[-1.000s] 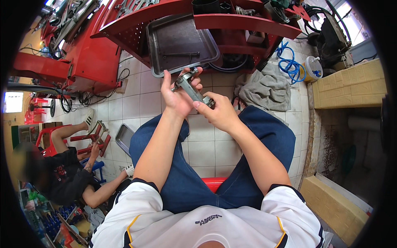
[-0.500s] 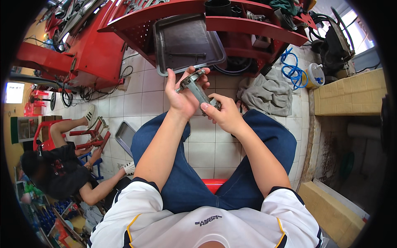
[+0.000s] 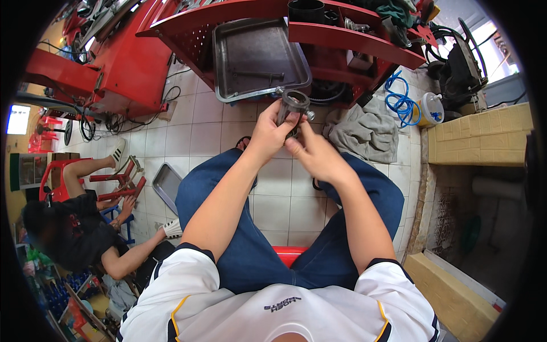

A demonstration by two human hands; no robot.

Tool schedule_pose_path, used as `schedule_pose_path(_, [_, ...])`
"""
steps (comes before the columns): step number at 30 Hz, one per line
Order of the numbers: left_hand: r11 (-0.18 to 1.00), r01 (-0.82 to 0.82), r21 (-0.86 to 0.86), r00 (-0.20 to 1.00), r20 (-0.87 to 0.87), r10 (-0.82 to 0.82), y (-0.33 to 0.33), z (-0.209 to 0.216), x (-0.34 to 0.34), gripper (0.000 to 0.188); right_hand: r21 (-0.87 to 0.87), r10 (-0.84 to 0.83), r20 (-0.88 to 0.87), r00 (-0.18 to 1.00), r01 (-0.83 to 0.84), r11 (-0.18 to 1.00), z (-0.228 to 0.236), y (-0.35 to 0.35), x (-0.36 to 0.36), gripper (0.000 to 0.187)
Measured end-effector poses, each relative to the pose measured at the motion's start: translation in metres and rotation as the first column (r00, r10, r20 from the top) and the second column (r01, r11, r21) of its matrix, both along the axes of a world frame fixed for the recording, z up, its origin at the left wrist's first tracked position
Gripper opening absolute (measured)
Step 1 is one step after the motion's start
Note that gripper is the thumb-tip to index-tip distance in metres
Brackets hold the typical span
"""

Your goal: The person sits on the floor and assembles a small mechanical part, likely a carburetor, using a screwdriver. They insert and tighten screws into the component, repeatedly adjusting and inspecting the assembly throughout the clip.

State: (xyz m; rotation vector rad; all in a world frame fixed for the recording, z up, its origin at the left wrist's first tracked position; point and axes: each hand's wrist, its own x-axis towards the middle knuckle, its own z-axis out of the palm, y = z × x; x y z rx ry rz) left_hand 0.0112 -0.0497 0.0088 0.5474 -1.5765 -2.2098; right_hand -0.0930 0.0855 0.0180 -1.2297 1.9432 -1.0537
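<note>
My left hand (image 3: 266,132) is closed around a grey metal part (image 3: 296,101), held out above the floor between my knees. Its round, hollow ring end faces up, and bolt-like bits stick out at its sides. The lower part of it is hidden by my fingers. My right hand (image 3: 322,158) is close against its right side, thumb and forefinger apart. Whether those fingertips touch the metal I cannot make out. Just beyond the part is a grey metal tray (image 3: 250,51) with a long dark bar (image 3: 259,76) lying in it.
A red tool cart (image 3: 347,35) holds tools and parts ahead. To the right are a grey cloth (image 3: 364,128), a coiled blue hose (image 3: 402,101) and a white-lidded tub (image 3: 431,108). Another person (image 3: 77,231) sits at left, near a smaller tray (image 3: 167,187).
The metal part has turned from lying slanted to ring end up. My left hand now wraps its side instead of lying open under it; my right hand has let go and shifted slightly right.
</note>
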Motion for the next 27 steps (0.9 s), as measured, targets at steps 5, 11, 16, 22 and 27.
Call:
schedule_pose_path(5, [0.973, -0.193, -0.129, 0.979, 0.044, 0.2, 0.012, 0.002, -0.006, 0.03, -0.293, -0.305, -0.346, 0.887, 0.206, 0.934, 0.031, 0.003, -0.017, 0.034])
schedule_pose_path(11, [0.796, -0.172, -0.58, 0.949, 0.118, 0.291, 0.016, -0.001, -0.006, 0.038, -0.425, -0.3, -0.482, 0.823, 0.08, 0.902, 0.022, 0.002, -0.013, 0.031])
schedule_pose_path(16, [0.756, -0.218, -0.617, 0.953, 0.033, 0.301, 0.015, -0.003, -0.005, 0.037, -0.229, -0.12, 0.322, 0.939, 0.2, 0.953, 0.022, 0.003, -0.006, 0.032])
schedule_pose_path(22, [0.723, -0.218, -0.656, 0.949, 0.03, 0.313, 0.018, 0.003, -0.007, 0.036, -0.278, -0.049, 0.551, 0.833, 0.239, 0.93, 0.011, 0.002, -0.01, 0.038])
schedule_pose_path(27, [0.715, -0.214, -0.666, 0.947, 0.039, 0.32, 0.019, 0.004, -0.007, 0.036, -0.339, -0.111, 0.323, 0.94, 0.224, 0.914, 0.009, 0.003, -0.008, 0.04])
